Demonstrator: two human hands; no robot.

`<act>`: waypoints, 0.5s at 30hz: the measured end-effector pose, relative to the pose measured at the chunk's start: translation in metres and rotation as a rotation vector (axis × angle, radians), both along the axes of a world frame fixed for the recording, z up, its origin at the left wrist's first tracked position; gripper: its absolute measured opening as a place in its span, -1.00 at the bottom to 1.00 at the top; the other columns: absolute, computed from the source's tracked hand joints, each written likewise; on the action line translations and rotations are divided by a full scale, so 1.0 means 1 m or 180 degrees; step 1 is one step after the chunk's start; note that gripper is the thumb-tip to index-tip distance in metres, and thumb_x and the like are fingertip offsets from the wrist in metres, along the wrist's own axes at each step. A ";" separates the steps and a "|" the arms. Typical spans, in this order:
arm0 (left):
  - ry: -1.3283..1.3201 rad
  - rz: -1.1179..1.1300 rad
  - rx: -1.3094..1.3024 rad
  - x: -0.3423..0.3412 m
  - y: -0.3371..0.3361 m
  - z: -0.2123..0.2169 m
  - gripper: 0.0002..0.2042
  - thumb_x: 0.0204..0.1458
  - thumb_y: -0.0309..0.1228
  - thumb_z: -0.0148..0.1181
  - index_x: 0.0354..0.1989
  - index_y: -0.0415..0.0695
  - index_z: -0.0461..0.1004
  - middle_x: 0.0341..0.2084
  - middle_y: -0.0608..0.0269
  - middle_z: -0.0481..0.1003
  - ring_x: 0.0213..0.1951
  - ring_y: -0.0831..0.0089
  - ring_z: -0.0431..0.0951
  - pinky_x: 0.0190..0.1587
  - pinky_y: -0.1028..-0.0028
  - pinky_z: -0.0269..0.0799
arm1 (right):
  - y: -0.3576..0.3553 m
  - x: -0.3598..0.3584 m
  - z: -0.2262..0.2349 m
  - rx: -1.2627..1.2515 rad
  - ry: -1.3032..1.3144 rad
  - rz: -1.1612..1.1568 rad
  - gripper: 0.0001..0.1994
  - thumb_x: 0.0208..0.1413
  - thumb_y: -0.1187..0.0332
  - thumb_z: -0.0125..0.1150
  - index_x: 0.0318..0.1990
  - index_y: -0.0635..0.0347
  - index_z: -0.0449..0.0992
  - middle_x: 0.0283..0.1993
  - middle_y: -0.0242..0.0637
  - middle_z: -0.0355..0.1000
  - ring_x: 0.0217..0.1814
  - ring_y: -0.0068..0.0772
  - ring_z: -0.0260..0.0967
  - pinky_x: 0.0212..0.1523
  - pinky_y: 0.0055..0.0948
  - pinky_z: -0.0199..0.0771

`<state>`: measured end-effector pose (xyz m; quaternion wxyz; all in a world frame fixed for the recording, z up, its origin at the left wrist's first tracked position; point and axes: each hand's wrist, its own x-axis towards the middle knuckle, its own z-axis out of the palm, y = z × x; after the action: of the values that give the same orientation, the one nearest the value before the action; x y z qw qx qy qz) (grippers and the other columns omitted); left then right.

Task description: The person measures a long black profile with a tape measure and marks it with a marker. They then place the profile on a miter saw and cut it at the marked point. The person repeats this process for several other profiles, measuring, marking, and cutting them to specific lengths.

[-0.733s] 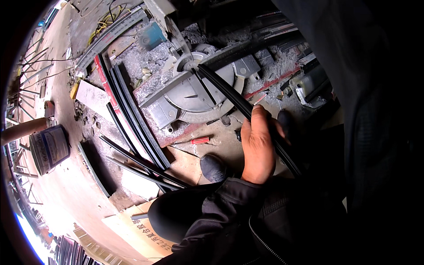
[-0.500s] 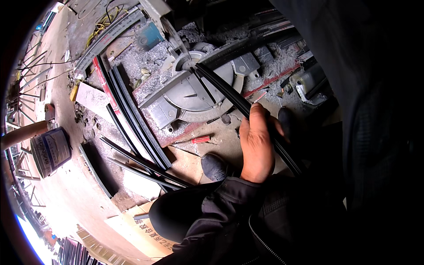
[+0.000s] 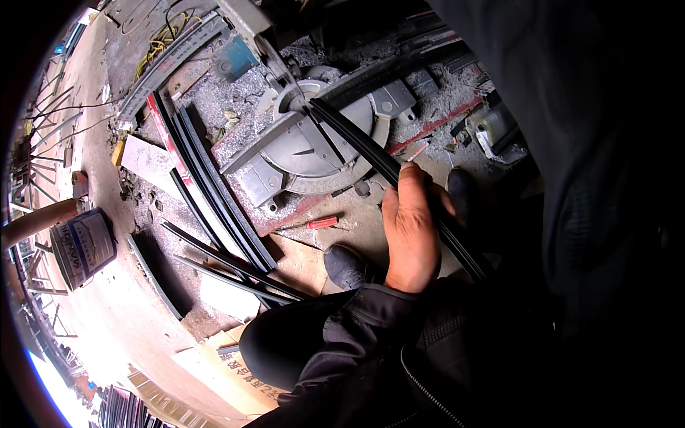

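Note:
My left hand (image 3: pixel 412 239) is closed around a long black profile strip (image 3: pixel 357 142), with the fingers curled over its far side. The strip slants across the round silver table of a mitre saw (image 3: pixel 303 153). Its far end reaches the saw's fence, while the near end runs back past my hand into shadow by my lap. A dark sleeve (image 3: pixel 514 93), my right arm's, fills the upper right; the right hand itself is out of sight.
Black profiles (image 3: pixel 214 185) lie left of the saw, beside a red-handled screwdriver (image 3: pixel 323 222). Metal shavings (image 3: pixel 196 89) cover the ground. A white bucket (image 3: pixel 84 246) stands far left, cardboard (image 3: pixel 221 378) lies near my knee, and a yellow cable (image 3: pixel 158 51) is coiled at the upper left.
The whole view has shifted very slightly, with the saw and strip a little further left and up. My left hand keeps the same hold on the strip.

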<state>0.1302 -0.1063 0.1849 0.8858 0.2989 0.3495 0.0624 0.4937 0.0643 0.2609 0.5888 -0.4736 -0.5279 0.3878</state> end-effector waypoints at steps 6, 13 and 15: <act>0.0076 -0.0016 0.0026 0.001 0.000 0.005 -0.53 0.42 0.03 -0.15 -0.30 -0.17 0.33 -0.65 0.18 0.43 -0.65 0.39 0.43 -0.53 0.43 0.37 | -0.005 -0.005 -0.002 -0.0071 0.0090 -0.0097 -0.75 0.25 0.35 0.29 -0.02 0.31 0.61 -0.02 -0.13 0.60 0.16 -0.30 0.50 0.25 -0.37 0.43; 0.0037 -0.0037 0.0041 -0.001 -0.001 0.000 -0.51 0.38 0.04 -0.12 -0.20 -0.24 0.36 -0.63 0.17 0.41 -0.64 0.35 0.44 -0.52 0.43 0.42 | 0.001 0.004 -0.007 0.0013 0.0105 0.0051 -0.77 0.26 0.37 0.28 -0.02 0.31 0.61 -0.01 -0.13 0.60 0.17 -0.29 0.50 0.25 -0.37 0.42; 0.0033 -0.0003 0.0052 -0.002 -0.001 -0.002 -0.51 0.38 0.04 -0.11 -0.20 -0.24 0.36 -0.63 0.17 0.41 -0.64 0.35 0.44 -0.52 0.43 0.42 | -0.001 -0.004 -0.007 -0.0001 0.0130 0.0014 -0.77 0.26 0.37 0.28 -0.02 0.31 0.61 -0.01 -0.13 0.60 0.17 -0.29 0.50 0.25 -0.36 0.42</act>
<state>0.1283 -0.1070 0.1826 0.8815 0.3067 0.3534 0.0633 0.4895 0.0631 0.2540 0.5985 -0.4646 -0.5167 0.3987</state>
